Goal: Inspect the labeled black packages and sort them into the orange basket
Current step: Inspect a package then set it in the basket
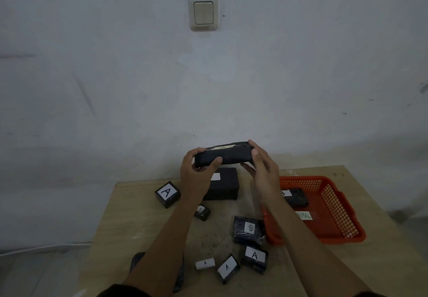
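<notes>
Both hands are up off the table [143, 206], holding one long black package [223, 156] between them, edge-on to the camera. The left hand [196, 169] grips its left end with the thumb across the front, and the right hand [261, 167] wraps round the right end. There's a pale label strip on its top face, but the writing on it can't be read.

Down on the table: a cube package [167, 194] labeled "A", a bigger black box [223, 184] with a white tag I can't read, two more "A" packages [254, 258] near the front edge, a little white roll [205, 263] marked "A", and a wrapped package [247, 229] with what looks like a "B".

The orange basket [333, 206] sits on the right. It already holds a black package [297, 197] with a partly hidden "B" label, plus a green tag [303, 215] reading "...RMAL".

A light switch [203, 12] is on the wall.
</notes>
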